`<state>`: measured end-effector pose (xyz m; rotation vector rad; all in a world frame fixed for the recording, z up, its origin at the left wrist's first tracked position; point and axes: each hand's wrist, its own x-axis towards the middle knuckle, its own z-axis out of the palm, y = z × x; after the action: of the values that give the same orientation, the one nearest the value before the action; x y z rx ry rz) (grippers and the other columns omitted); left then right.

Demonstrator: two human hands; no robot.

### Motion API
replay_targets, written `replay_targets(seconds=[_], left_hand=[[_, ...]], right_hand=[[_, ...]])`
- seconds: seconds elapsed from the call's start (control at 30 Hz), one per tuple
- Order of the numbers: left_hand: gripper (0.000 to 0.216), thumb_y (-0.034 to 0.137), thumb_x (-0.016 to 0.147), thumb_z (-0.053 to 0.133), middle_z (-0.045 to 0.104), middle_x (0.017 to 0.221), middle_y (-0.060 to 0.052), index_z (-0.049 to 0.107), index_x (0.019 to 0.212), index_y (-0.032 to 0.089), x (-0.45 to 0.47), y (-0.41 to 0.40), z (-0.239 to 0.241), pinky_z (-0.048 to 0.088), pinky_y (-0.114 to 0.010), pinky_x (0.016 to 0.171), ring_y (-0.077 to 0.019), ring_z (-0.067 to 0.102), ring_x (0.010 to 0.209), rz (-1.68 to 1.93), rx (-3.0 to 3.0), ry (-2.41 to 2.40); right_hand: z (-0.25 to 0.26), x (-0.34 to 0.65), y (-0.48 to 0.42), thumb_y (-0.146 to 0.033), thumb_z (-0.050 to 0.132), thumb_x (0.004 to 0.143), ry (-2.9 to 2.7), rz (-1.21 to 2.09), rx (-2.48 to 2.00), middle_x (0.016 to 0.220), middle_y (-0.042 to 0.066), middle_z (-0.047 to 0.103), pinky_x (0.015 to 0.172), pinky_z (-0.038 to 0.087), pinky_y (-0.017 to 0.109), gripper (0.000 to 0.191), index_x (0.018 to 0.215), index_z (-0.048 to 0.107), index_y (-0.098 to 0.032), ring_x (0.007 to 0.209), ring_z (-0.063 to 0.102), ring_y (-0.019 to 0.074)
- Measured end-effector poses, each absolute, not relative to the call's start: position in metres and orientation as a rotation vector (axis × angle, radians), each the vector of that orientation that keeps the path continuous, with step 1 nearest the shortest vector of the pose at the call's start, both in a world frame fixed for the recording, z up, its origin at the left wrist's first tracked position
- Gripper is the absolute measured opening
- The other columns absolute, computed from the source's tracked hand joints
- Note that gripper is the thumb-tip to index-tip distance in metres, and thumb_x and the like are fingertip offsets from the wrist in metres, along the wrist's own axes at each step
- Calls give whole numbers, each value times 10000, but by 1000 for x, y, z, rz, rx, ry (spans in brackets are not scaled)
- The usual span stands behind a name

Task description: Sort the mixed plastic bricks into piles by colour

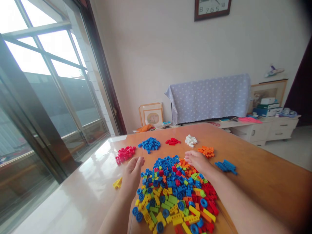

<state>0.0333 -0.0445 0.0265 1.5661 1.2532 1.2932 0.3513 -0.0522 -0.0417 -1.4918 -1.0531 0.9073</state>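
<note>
A big mixed heap of small plastic bricks [175, 191] in blue, red, yellow, green and orange lies on the wooden table [263, 182] in front of me. My left hand [133, 172] rests flat at the heap's left edge, fingers stretched out, holding nothing. My right hand [197, 161] lies on the heap's far right edge, fingers curled down onto the bricks; whether they hold one is hidden. Sorted piles lie beyond: red bricks [125, 153], blue bricks [149, 144], a small red pile [173, 141], white bricks [190, 140], orange bricks [206, 151], blue long bricks [226, 166], and yellow bricks [117, 183].
Large windows [48, 81] run along the left. Behind the table stands a cloth-covered object [209, 97] on a low white cabinet [268, 128] with boxes and framed pictures. A clock [212, 9] hangs on the wall.
</note>
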Motion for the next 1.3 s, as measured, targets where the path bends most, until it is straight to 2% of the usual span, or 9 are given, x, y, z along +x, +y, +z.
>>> replay_targets(seconds=[0.3, 0.43, 0.53, 0.63, 0.77, 0.9, 1.0, 1.13, 1.3], left_hand=[[528, 634, 856, 584, 725, 1037, -118, 686, 1066, 161, 28, -40, 26, 504, -402, 890, -286, 661, 1020, 1319, 1620, 1270], [499, 628, 858, 584, 721, 979, -99, 678, 1025, 167, 27, -39, 26, 504, -383, 862, -274, 662, 987, 1320, 1631, 1289], [471, 626, 859, 581, 711, 913, -80, 664, 953, 172, 28, -43, 28, 506, -353, 809, -261, 664, 935, 1316, 1646, 1295], [447, 621, 856, 584, 697, 838, -58, 644, 872, 178, 29, -45, 28, 490, -311, 727, -227, 650, 826, 1320, 1703, 1328], [448, 619, 858, 569, 636, 693, -19, 602, 740, 188, 31, -43, 22, 418, -258, 605, -171, 573, 662, 1241, 1857, 1346], [426, 573, 879, 555, 523, 584, 28, 539, 671, 201, 39, -49, 17, 317, -238, 534, -131, 465, 560, 1044, 2039, 1316], [329, 472, 915, 533, 593, 681, 2, 576, 721, 210, 49, -59, 18, 353, -253, 579, -155, 534, 645, 907, 2209, 1209], [128, 287, 886, 557, 682, 919, -52, 676, 876, 239, 63, -73, 20, 435, -313, 768, -226, 603, 905, 749, 2427, 1008], [200, 158, 747, 634, 667, 1016, -48, 683, 914, 258, 74, -81, 12, 430, -362, 843, -258, 556, 1005, 643, 2564, 985]], right_hand=[[-18, 336, -72, -271, 625, 798, -975, 1009, -1343, 1059, 134, 747, 844, 594, 329, 259, 1027, 688, -167, 971, 732, 220], [-10, 344, -75, -309, 558, 819, -1027, 851, -1463, 971, 107, 751, 743, 586, 287, 269, 1024, 670, -176, 866, 730, 190], [-8, 354, -75, -346, 532, 816, -1064, 718, -1580, 871, 68, 732, 629, 532, 255, 296, 1021, 666, -180, 706, 685, 161], [-10, 363, -74, -378, 565, 792, -1121, 622, -1656, 739, 24, 687, 567, 448, 237, 249, 898, 681, -186, 606, 598, 141], [-13, 363, -71, -377, 603, 759, -1244, 543, -1703, 626, -6, 625, 558, 370, 231, 197, 719, 652, -191, 618, 538, 145], [-5, 350, -80, -351, 604, 769, -1467, 632, -1675, 641, -18, 616, 568, 362, 223, 181, 745, 660, -180, 630, 531, 137], [9, 337, -97, -315, 601, 788, -1711, 778, -1600, 687, -19, 620, 554, 347, 212, 157, 800, 668, -175, 639, 522, 125], [20, 325, -115, -231, 606, 766, -1882, 849, -1609, 624, -48, 529, 507, 270, 208, 114, 848, 677, -196, 573, 447, 104], [13, 318, -115, -154, 633, 692, -1937, 821, -1625, 659, -41, 548, 518, 244, 217, 218, 892, 685, -225, 599, 463, 114]])
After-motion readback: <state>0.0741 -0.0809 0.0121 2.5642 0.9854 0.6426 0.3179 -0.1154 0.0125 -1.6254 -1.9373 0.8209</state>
